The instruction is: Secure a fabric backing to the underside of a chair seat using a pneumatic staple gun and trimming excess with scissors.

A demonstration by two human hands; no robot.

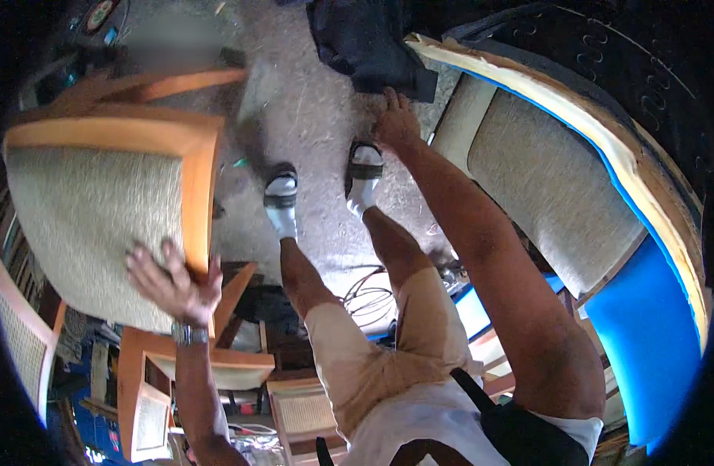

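Observation:
My left hand (174,287) lies spread on the grey-beige woven upholstery of a wooden-framed seat (93,225). Its thumb rests by the orange-brown wooden edge, and a metal watch (190,333) circles the wrist. My right arm reaches forward, with the right hand (396,124) over the floor and its fingers stretched toward a black cloth (364,46). The fingertips overlap the cloth's near edge; whether they touch it I cannot tell. No object shows in either hand.
To the right stands a large furniture piece with a pale padded edge (605,132), beside a grey upholstered panel (547,171) and a blue sheet (644,311). Cane-panelled wooden furniture (306,412) stands near my legs. Coiled cables (370,299) lie on the concrete floor (295,101) behind my feet.

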